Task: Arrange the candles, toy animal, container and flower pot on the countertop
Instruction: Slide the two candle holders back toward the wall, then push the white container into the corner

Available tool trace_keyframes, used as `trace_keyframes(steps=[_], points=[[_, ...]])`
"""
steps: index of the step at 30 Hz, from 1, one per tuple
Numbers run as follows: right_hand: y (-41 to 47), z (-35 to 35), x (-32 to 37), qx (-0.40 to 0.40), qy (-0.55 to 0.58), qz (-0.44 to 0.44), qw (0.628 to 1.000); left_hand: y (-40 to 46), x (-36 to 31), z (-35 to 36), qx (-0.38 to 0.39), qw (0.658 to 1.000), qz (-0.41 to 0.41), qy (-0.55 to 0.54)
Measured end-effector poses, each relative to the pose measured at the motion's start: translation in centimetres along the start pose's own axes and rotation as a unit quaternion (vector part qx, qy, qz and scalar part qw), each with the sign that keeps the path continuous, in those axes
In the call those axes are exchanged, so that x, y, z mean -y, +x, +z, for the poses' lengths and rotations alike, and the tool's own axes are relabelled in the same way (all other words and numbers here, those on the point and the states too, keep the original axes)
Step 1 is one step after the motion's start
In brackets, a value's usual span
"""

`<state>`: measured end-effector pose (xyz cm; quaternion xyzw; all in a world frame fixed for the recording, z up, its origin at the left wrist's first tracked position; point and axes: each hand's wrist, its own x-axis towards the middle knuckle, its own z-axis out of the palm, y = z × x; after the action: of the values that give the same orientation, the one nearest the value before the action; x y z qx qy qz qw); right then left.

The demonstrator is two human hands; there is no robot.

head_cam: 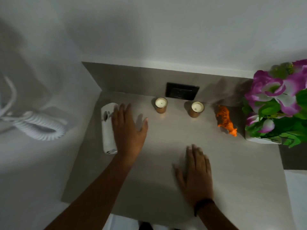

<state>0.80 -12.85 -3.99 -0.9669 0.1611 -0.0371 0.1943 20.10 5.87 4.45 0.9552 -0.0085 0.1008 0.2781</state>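
Observation:
Two candles in copper-coloured holders stand near the back wall of the grey countertop (166,188): the left candle (161,105) and the right candle (196,109). An orange toy tiger (225,121) stands right of them. A white flower pot (262,140) with purple flowers sits at the far right. A white container (107,130) lies on its side at the left. My left hand (128,130) hovers just right of the container, fingers spread, holding nothing. My right hand (196,173) is flat and open over the counter's middle.
A black socket plate (181,91) is set in the backsplash behind the candles. A white coiled cord (38,125) lies on the white surface to the left. A dark mat (292,156) lies under the pot at the right edge.

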Motion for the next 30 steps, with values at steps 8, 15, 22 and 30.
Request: trace_keyframes(steps=[8,15,22,30], points=[[-5.1,1.0,0.9,-0.001,-0.079,-0.022,0.997,1.0,6.2,-5.7,0.165,0.899,-0.389,-0.114],[-5.1,2.5,0.4,-0.019,-0.098,-0.005,0.995,1.1,6.3,-3.0,-0.043,0.919,-0.298,-0.254],[-5.2,2.9,0.0,-0.009,-0.105,0.02,0.994,1.1,7.9,-0.3,-0.108,0.911,-0.235,-0.321],[-5.2,3.3,0.3,-0.059,-0.092,0.021,0.994,1.6,9.2,1.7,-0.137,0.909,-0.25,-0.304]])
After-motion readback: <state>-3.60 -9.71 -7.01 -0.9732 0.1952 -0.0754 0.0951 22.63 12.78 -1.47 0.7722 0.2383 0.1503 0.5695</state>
